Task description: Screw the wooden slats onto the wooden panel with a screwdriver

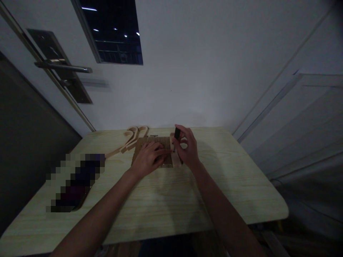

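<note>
On the pale table [166, 207], the left hand [148, 157] lies flat, fingers spread, on the brown board [162, 141]. Just beside it, the right hand [187, 148] pinches a small dark tool [177, 133] upright at the board's right edge. Curved wooden pieces [134, 137] lie beyond.

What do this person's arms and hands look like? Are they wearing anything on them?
The left forearm and right forearm are bare, with no sleeves in view. The left hand and right hand wear no gloves; no ring, watch or bracelet shows in the dim light.
</note>
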Demonstrator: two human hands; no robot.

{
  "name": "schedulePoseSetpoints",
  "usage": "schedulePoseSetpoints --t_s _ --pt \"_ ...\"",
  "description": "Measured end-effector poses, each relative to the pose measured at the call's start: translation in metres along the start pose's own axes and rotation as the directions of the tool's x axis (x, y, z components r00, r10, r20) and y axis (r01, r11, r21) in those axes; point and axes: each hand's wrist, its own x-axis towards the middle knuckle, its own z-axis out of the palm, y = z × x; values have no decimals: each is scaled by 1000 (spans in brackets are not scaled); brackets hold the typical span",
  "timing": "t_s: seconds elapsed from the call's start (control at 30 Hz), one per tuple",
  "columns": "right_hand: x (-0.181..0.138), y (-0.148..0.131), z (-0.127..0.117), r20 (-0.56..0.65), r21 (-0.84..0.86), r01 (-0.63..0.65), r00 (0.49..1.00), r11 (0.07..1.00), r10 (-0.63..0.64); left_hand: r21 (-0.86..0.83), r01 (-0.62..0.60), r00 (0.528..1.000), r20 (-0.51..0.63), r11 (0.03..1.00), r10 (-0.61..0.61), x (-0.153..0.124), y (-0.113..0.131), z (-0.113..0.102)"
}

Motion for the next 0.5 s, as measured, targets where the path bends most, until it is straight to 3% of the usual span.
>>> schedulePoseSetpoints --t_s 0.3,0.5 --pt "-1 -4 0 89 207 -66 995 976 48 -4 4 1000 -10 1000 -4 0 1 0" --pt "-1 1 6 -8 150 -85 996 985 88 2 11 1000 -9 1000 -11 1 2 0"
